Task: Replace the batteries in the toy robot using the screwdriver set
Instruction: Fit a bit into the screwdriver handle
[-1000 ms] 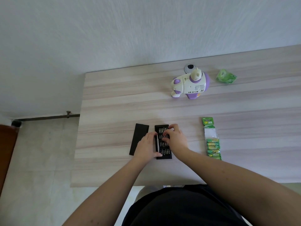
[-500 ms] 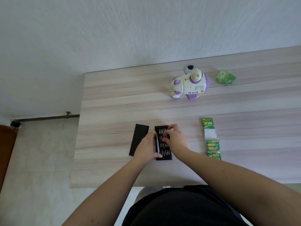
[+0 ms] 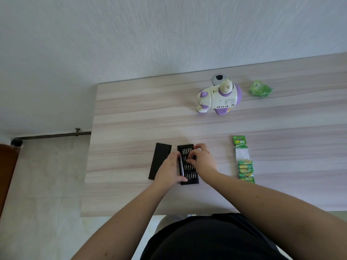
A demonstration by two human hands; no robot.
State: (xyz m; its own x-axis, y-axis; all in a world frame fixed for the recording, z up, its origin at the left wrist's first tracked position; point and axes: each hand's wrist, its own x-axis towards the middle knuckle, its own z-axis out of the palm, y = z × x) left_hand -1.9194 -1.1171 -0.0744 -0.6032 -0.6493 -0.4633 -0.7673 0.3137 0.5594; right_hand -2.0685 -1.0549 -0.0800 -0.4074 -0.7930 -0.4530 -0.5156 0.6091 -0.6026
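Observation:
The white and purple toy robot (image 3: 219, 99) lies on its side at the far part of the wooden table (image 3: 131, 113). Near the front edge sits the open black screwdriver set tray (image 3: 188, 174), with rows of bits and a silver driver handle (image 3: 181, 168) along its left side. My left hand (image 3: 168, 170) grips the tray's left edge, thumb at its near corner. Over the tray's far half, my right hand (image 3: 203, 160) has its fingers curled and its fingertips pinch at a bit. A strip of green batteries (image 3: 245, 163) lies to the right.
The tray's black lid (image 3: 159, 161) lies just left of my left hand. A crumpled green wrapper (image 3: 260, 90) sits right of the toy, and a round cable grommet (image 3: 217, 79) is behind it. The table's left edge drops to a tiled floor (image 3: 47, 184).
My right hand's fingertips have shifted slightly among the bits in the tray's far half. My left hand stays on the tray's left edge.

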